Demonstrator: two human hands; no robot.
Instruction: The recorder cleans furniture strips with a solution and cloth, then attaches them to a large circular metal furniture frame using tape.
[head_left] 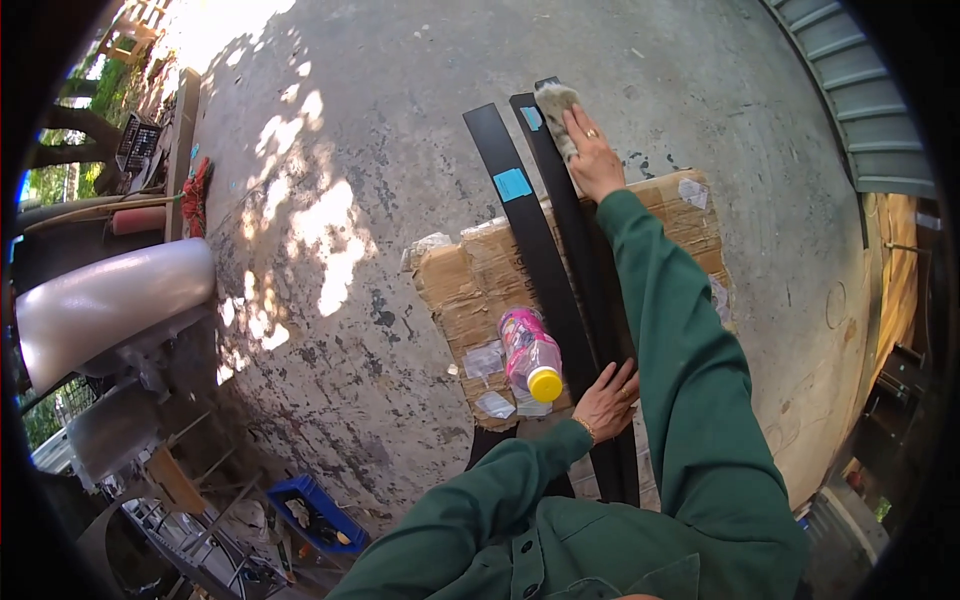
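Two long black bars lie side by side, running away from me. The left black bar (541,262) has a light blue piece of tape (512,184) across it, and a smaller blue piece marks the right black bar (562,205). At the far end of the right bar, my right hand (597,165) presses a fuzzy grey-beige cloth (558,112) against the surface, fingers closed over it. My left hand (606,402) rests on the near part of that bar with its fingers stretched out. Left of the bars lies a clear plastic bottle (530,350) with a pink label and yellow cap.
Worn flattened cardboard (450,285) lies under the bars and bottle on the stained concrete floor (370,150). A blue crate (318,512) stands at the lower left, below a large silvery curved panel (120,300). Corrugated metal sheeting (880,100) edges the right side.
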